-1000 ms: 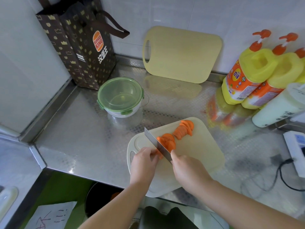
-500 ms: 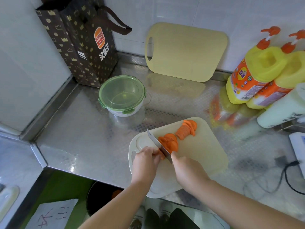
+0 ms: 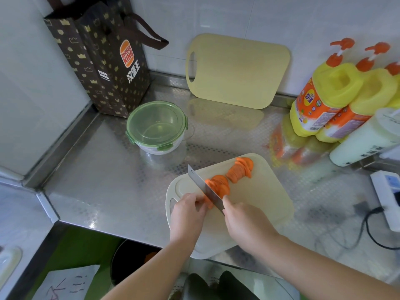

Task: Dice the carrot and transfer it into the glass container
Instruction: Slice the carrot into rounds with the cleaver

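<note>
Orange carrot slices (image 3: 230,177) lie fanned in a row on the pale cutting board (image 3: 264,195) near the counter's front edge. My right hand (image 3: 244,221) grips a knife (image 3: 204,188) whose blade stands on the board against the last uncut carrot stub (image 3: 208,202). My left hand (image 3: 187,215) pinches that stub just left of the blade. The round glass container (image 3: 157,128), covered by a green clip lid, stands behind the board to the left.
A brown paper bag (image 3: 104,59) stands in the back left corner. A second yellow cutting board (image 3: 237,70) leans on the wall. Yellow pump bottles (image 3: 329,98) crowd the right side, with a white power strip (image 3: 387,193) and cable beside them. A dark bin (image 3: 132,260) sits below the counter edge.
The camera has moved in a little closer. The knife stays at the carrot stub beside my left hand, with the sliced row unchanged on the board.
</note>
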A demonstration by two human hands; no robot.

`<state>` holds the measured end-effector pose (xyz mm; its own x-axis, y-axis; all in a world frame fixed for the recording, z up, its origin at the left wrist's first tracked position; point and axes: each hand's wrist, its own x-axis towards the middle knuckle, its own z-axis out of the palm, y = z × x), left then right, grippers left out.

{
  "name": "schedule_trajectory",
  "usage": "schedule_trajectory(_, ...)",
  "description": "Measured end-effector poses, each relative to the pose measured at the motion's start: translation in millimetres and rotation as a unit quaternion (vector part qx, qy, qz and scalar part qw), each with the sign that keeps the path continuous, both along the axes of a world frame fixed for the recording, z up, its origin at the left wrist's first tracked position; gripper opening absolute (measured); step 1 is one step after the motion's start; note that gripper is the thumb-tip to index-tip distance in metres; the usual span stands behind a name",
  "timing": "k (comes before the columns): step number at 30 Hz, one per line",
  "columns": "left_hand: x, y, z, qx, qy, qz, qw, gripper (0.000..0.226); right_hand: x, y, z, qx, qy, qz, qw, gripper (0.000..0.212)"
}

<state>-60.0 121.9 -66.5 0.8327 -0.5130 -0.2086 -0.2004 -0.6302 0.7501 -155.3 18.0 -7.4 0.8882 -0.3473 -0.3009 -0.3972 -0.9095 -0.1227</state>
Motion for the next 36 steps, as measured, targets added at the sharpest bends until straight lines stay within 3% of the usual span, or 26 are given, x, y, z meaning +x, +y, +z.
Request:
schedule_trajectory(18,0,0,5,0.002,-0.006,0.005,1.000,0.010,-3,3,-1,0.008,0.022,-0.009,1.000,0.043)
schedule_trajectory(28,2,-1,4,0.010,-0.019,-0.001,1.000,0.008,3,6,0,-0.009,0.070,0.008,0.997,0.055)
schedule_trajectory(36,1,-1,7,0.012,-0.021,-0.001,1.000,0.008,11,2,-12,0.021,0.053,-0.019,0.998,0.037)
